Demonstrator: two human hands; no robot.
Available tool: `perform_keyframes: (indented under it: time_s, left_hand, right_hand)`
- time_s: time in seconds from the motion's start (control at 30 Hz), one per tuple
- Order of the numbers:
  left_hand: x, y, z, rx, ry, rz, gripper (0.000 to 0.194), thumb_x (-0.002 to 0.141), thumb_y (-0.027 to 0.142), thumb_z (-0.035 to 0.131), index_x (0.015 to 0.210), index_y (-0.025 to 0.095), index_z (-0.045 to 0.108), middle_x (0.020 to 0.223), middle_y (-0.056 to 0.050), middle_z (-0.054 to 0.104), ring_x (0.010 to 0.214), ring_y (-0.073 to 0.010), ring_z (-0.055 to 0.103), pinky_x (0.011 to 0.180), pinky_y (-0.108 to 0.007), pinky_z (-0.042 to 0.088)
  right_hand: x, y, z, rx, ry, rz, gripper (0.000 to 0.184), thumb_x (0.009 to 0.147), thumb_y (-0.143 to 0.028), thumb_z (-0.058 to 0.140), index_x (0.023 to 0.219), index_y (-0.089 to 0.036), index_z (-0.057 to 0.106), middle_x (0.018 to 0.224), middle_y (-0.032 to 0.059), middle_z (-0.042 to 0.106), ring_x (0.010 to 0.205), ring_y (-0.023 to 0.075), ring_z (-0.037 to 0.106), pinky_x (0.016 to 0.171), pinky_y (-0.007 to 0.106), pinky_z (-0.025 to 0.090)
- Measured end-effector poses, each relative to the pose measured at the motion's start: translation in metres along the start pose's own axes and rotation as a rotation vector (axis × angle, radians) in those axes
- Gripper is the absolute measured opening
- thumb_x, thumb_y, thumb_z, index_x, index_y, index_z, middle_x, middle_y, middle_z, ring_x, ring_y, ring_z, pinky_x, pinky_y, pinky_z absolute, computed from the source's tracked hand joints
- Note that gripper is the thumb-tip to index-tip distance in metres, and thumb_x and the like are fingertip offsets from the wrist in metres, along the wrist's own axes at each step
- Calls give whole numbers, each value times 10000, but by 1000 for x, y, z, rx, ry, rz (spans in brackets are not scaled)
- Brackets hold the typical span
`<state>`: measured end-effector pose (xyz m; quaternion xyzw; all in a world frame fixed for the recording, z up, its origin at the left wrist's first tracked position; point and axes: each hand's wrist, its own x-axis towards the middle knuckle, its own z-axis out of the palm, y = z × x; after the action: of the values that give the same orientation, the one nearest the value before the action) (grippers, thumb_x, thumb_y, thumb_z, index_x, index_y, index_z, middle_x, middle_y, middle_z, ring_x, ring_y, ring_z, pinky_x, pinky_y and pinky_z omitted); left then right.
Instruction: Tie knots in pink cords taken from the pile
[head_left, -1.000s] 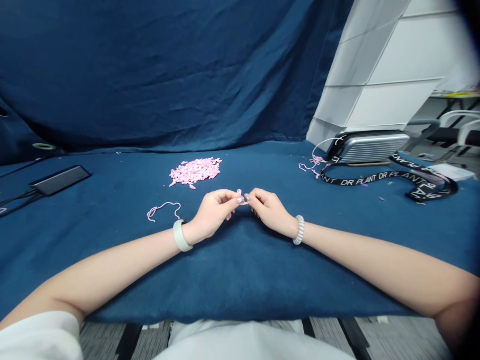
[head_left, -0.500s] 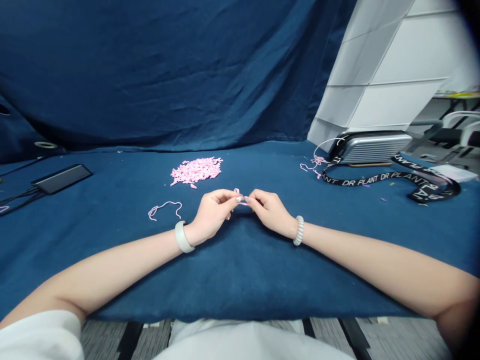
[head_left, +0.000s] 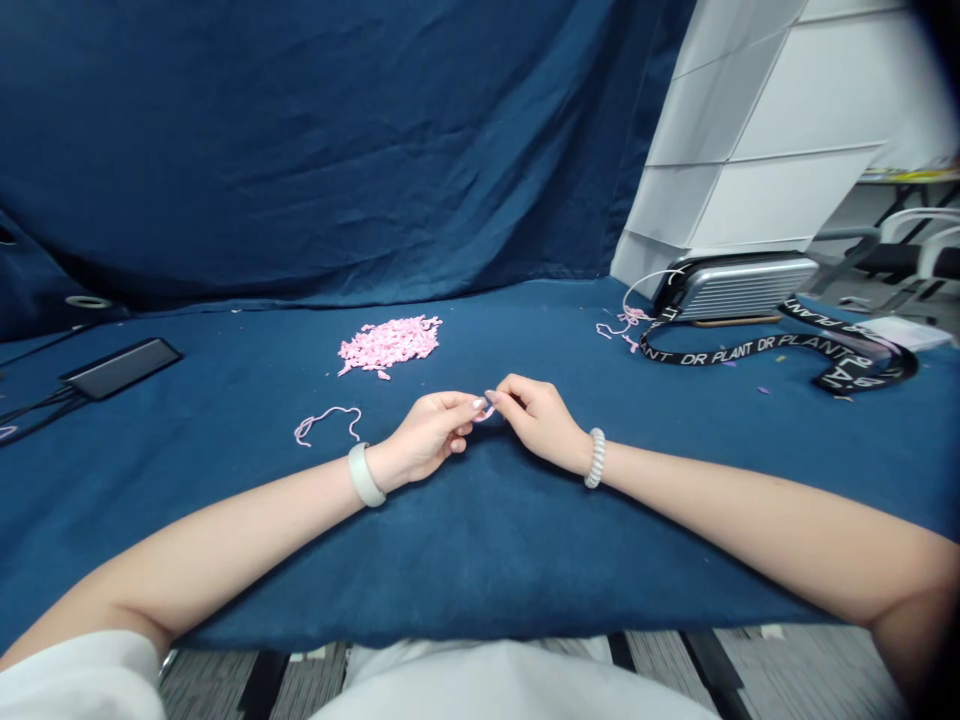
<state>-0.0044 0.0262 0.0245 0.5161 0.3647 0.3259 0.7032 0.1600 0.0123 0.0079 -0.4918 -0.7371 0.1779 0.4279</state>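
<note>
My left hand (head_left: 429,435) and my right hand (head_left: 535,418) meet at the middle of the blue-covered table (head_left: 480,560), fingertips pinched together on a short piece of pink string (head_left: 486,411). Only a small bit of that string shows between the fingers. A longer loose pink string (head_left: 327,420) lies on the cloth to the left of my left wrist. Behind the hands sits a pile of small pink string pieces (head_left: 390,342). My left wrist carries a white band, my right wrist a white coil bracelet.
A dark phone (head_left: 121,367) with a cable lies at the far left. At the right stand a silver ribbed case (head_left: 742,287), a black lanyard printed "DR PLANT" (head_left: 780,352) and a few pink strands (head_left: 622,325). Blue cloth hangs behind.
Both hands have sunk slightly toward the cloth and stay pinched on the pink string. The small loop that stuck up above the fingertips no longer shows.
</note>
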Motion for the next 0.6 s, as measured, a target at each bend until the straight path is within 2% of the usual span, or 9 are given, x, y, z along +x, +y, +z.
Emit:
perform_keyframes:
  time_s: [0.17,0.3,0.47,0.53,0.6]
  left_hand:
    - [0,0,-1,89,-81,-59,330,600,395,717,759,126,609,617,50,480,492,32,339,391,-99,243]
    - [0,1,-3,183,-135,-94,294,596,361,722,713,115,610,541,62,448,472,24,358,404,-97,308]
    - [2,2,-4,308,-177,-142,298,568,353,747,702,124,611,586,44,528,468,7,437,418,-111,384]
    - [2,2,-4,326,-197,-148,295,561,345,752,687,126,599,606,40,548,474,2,458,420,-111,399]
    - [2,1,-4,320,-207,-132,274,579,329,738,682,126,584,621,36,559,477,1,471,424,-104,411]
  right_hand:
    - [-4,-3,-2,-60,12,-117,267,849,-307,423,671,-134,524,677,11,559,617,53,469,632,184,346]
    - [-7,-2,-1,-95,-17,-214,241,848,-267,416,681,-140,534,682,19,553,619,61,461,626,192,347]
    - [-9,-2,-2,-92,-103,-301,258,856,-296,411,699,-148,553,700,24,553,647,63,461,641,192,349]
    - [-8,-2,-2,-69,-139,-287,245,845,-300,435,693,-145,548,701,18,549,648,57,457,641,185,347]
    - [-7,-3,-2,-25,-148,-189,222,816,-317,485,689,-140,525,674,2,533,616,46,438,607,172,335]
